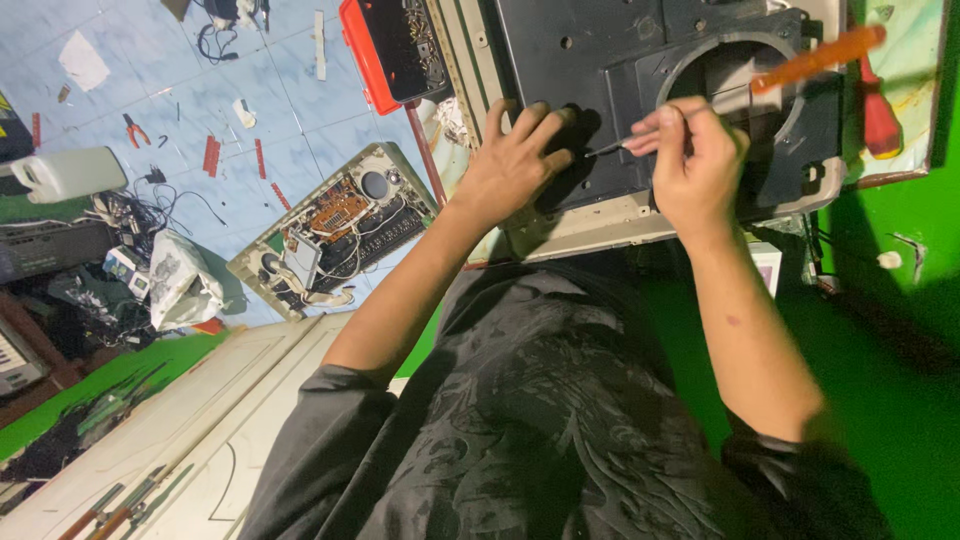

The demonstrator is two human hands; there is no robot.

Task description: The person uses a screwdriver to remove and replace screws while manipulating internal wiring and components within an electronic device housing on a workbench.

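A thin tool point(608, 148) is pinched between the fingers of the right hand point(695, 160) while the left hand point(512, 160), fingers spread, is pressed on the black panel point(590, 60) beside its round opening point(735, 75).

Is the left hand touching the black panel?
Touching. The head view shows the left hand lying flat, fingers spread, on the black panel, with no gap under the fingers.

- The black panel point(600, 90) is a flat, dark plastic housing with a large round opening near one end, lying on a pale cream frame.
- The screwdriver point(790, 65) has an orange handle and thin metal shaft, slanting across that opening, its tip down on the panel.
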